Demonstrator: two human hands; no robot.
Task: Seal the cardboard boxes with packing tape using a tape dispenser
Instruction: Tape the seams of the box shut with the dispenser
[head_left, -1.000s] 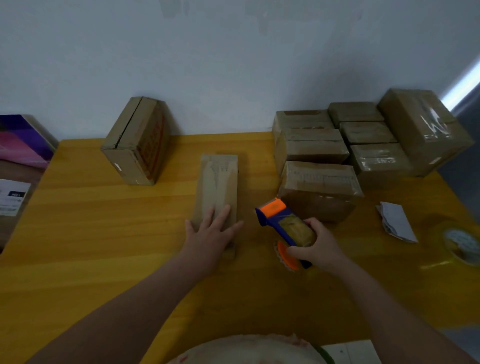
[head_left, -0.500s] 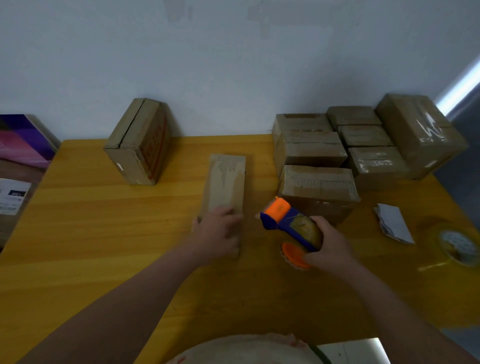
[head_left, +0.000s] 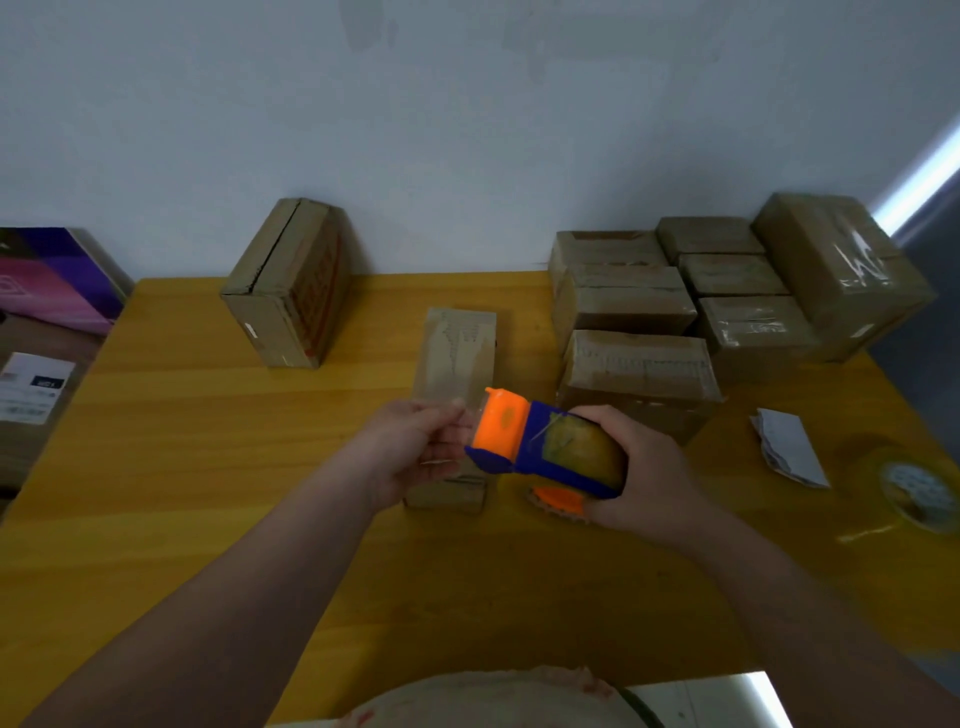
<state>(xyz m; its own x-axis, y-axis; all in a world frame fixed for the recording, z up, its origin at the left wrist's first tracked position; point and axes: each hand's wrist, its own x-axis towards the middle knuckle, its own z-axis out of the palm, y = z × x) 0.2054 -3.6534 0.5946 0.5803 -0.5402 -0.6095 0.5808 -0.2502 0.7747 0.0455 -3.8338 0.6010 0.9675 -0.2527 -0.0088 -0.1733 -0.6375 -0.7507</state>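
A long narrow cardboard box (head_left: 457, 358) lies on the yellow table (head_left: 208, 467), running away from me. My right hand (head_left: 639, 467) grips a blue and orange tape dispenser (head_left: 540, 447) with a brownish tape roll, held above the box's near end. My left hand (head_left: 415, 447) is raised off the box, its fingers pinching the clear tape end at the dispenser's orange mouth. The near end of the box is partly hidden behind both hands.
A taller box (head_left: 291, 286) stands at the back left. Several taped boxes (head_left: 675, 312) are stacked at the back right. White folded paper (head_left: 789, 447) and a spare tape roll (head_left: 914, 488) lie at the right edge. A purple carton (head_left: 57, 280) sits beyond the left edge.
My left hand lifted off the narrow box and took hold of the tape end. My right hand raised the dispenser and swung it left toward the left hand.
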